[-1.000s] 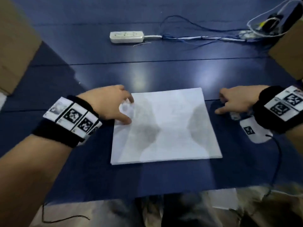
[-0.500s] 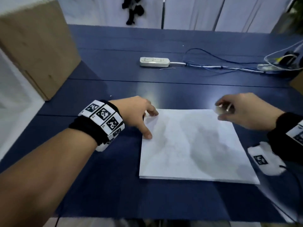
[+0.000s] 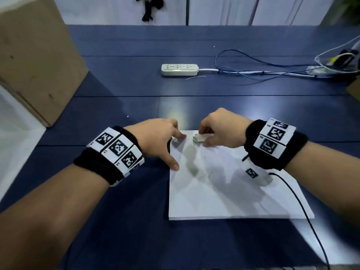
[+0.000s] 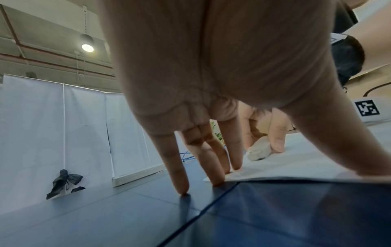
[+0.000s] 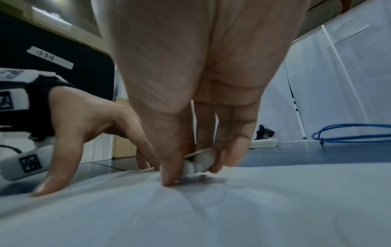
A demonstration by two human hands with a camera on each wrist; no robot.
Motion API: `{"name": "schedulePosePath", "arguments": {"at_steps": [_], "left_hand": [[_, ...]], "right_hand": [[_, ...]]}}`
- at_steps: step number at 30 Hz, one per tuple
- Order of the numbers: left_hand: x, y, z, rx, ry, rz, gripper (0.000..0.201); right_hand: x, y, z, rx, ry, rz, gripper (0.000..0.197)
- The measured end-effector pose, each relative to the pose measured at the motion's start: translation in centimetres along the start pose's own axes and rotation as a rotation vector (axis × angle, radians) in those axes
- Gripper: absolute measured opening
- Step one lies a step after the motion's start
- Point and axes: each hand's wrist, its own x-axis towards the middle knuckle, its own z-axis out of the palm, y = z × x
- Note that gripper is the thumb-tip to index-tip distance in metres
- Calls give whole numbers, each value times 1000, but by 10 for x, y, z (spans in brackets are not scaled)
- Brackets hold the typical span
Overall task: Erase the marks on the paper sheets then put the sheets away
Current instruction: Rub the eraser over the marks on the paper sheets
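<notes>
White eraser pinched by right hand, left hand pressing paper sheets

White paper sheets stacked flat on blue table, small white eraser pressed near far edge

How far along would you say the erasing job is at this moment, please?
Nothing looks finished. In hand: the right hand pinches the eraser against the far left part of the paper stack, while the left hand presses its corner. Marks are too faint to judge. Left: putting the sheets away.
</notes>
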Motion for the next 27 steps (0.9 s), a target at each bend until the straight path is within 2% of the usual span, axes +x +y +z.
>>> {"name": "schedulePosePath", "arguments": {"at_steps": [3,6,8,12,15,18,22,27], "left_hand": [[2,3,-1,12,-17,1,96],[3,2,-2,28,-12,9,92],[4,0,-1,32,-6,11,91],[5,-1,1,41,4,7,95],[3,1,0,50,-4,3,91],[3,1,-1,41,-2,4,90],[3,0,1,-5,6,-16,93],[2,3,-1,2,-9,-19,91]], "right_hand": [[-7,-3,4,-3,-19,-51,30],[-28,-8,9,16,-28,-218,28],[-36,-11,8,36,-85,-268,28],[-10,-5,1,0,-28,-196,28],[7,0,-1,-31,22,-129,27],[-10,-2,5,-22,52,-207,25],[-36,-7,10,45,-49,-266,29],[5,6,2,47,87,-133,30]]}}
